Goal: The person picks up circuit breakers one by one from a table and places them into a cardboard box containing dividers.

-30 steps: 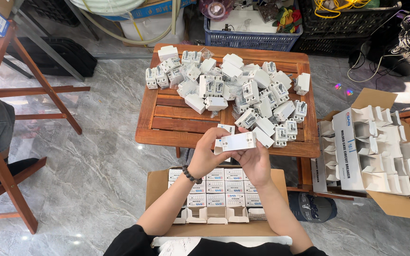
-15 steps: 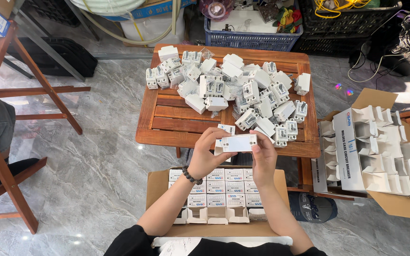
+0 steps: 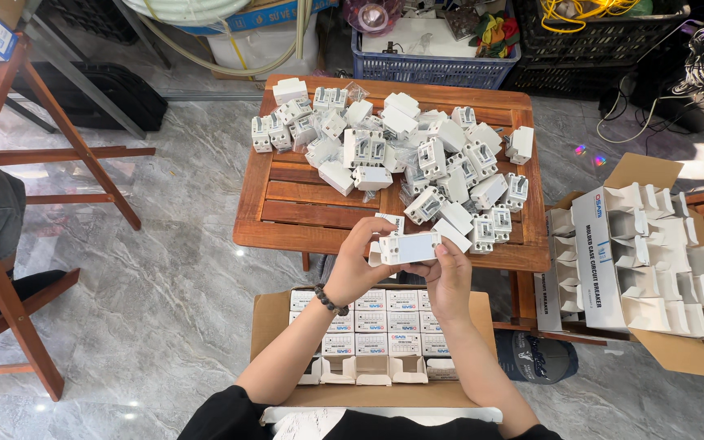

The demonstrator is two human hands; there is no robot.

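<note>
Change: since a second ago both hands have barely shifted; the small white box stays level between them, so the work on it looks unfinished.
Left hand: fingers curled round the small white box, gripping its left end.
Right hand: closed on the right end.
Box position: above the table edge, near the pile of white breakers.
Below: open carton of packed boxes.

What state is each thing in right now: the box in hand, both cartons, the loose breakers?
Small white box: held level by both hands, left hand and right hand.
Carton below the hands: open, partly filled with rows of small boxes.
Carton at right: open, holding empty folded boxes.
Breakers: loose, heaped on wooden table.
</note>
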